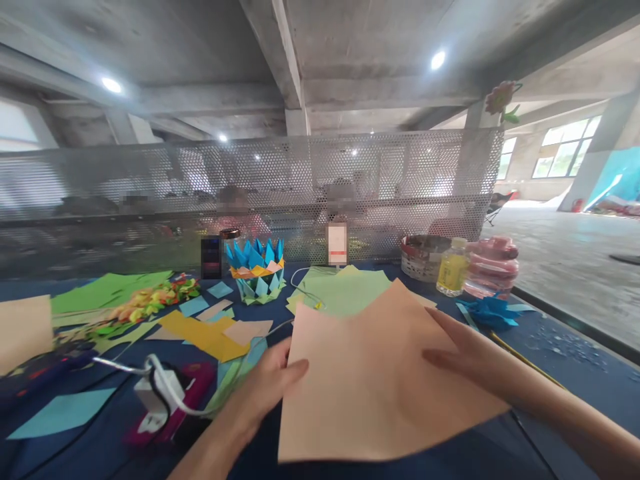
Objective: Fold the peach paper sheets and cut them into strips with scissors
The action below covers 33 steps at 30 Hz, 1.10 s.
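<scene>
A large sheet of peach paper (350, 393) is held up in front of me, bent along its upper edge. My left hand (277, 373) pinches its left edge, thumb on the near face and fingers behind. On the right side my right hand (450, 343) grips the same sheet, its thumb lying on the near face and the other fingers partly hidden. Beyond the sheet lies pale green paper (345, 287). A woven paper basket (257, 270) in blue, orange and green stands behind my left hand.
Yellow paper strips (205, 333) and a purple power strip (175, 407) with cables lie to the left. A basket (425, 260), a yellow-labelled bottle (451, 267), a pink container (493, 267) and a blue paper flower (493, 310) stand right. A perforated metal screen (300, 180) rises behind.
</scene>
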Each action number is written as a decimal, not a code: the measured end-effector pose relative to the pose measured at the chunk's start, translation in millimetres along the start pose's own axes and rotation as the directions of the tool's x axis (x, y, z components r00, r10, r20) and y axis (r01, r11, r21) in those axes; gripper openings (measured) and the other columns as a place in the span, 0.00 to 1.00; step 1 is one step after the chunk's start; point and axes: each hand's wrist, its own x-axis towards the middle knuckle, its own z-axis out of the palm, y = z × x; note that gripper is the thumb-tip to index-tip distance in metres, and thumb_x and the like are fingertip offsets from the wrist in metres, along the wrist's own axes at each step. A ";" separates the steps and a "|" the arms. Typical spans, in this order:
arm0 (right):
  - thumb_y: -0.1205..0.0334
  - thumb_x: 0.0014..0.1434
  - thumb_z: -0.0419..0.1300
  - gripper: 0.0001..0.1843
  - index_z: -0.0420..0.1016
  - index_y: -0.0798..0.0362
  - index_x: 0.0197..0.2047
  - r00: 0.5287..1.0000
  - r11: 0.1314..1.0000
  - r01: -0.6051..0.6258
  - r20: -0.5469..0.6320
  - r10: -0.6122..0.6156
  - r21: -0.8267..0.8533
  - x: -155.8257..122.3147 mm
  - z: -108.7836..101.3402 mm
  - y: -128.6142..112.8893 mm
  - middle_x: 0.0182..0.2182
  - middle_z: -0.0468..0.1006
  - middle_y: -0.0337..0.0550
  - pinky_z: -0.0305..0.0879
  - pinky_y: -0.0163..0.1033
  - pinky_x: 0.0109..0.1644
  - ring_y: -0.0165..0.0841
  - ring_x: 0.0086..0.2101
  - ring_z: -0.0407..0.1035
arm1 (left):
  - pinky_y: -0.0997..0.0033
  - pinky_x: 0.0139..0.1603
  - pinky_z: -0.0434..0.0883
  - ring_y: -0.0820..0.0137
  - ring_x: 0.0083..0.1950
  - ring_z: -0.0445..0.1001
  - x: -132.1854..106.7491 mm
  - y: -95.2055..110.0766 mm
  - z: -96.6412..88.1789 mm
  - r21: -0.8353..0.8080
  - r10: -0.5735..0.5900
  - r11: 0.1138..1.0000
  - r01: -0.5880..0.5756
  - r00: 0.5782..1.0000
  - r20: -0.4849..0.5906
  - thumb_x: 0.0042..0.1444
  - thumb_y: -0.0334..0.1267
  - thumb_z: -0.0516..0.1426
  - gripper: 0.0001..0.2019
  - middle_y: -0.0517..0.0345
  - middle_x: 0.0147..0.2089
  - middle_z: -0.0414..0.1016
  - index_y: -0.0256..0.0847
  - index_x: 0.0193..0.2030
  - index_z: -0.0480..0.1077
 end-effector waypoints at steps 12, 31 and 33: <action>0.48 0.48 0.59 0.39 0.61 0.45 0.63 0.988 0.983 -0.110 0.127 0.091 0.145 -38.1 22.0 45.5 0.51 0.76 0.48 0.73 0.47 0.44 0.51 0.48 0.71 | 0.59 0.46 0.72 0.55 0.47 0.76 -17.0 -24.2 -1.6 -0.064 -0.010 0.998 0.010 1.000 0.010 0.44 0.43 0.63 0.32 0.45 0.51 0.76 0.40 0.57 0.64; 0.57 0.57 0.52 0.26 0.64 0.49 0.60 0.989 0.968 -0.006 0.139 0.042 -0.250 -32.0 30.2 5.0 0.51 0.75 0.50 0.67 0.46 0.48 0.46 0.50 0.70 | 0.59 0.40 0.73 0.52 0.41 0.78 -28.3 -43.2 -29.9 -0.060 -0.030 0.998 0.021 0.988 -0.150 0.37 0.55 0.66 0.51 0.48 0.39 0.80 0.41 0.65 0.49; 0.59 0.59 0.50 0.24 0.65 0.51 0.59 0.994 0.943 0.030 0.107 0.006 -0.332 -34.4 28.0 0.5 0.47 0.76 0.51 0.68 0.45 0.45 0.45 0.46 0.72 | 0.57 0.42 0.73 0.50 0.43 0.78 -29.2 -45.6 -31.7 -0.086 -0.036 0.996 0.023 0.988 -0.152 0.36 0.55 0.67 0.52 0.48 0.39 0.80 0.41 0.65 0.47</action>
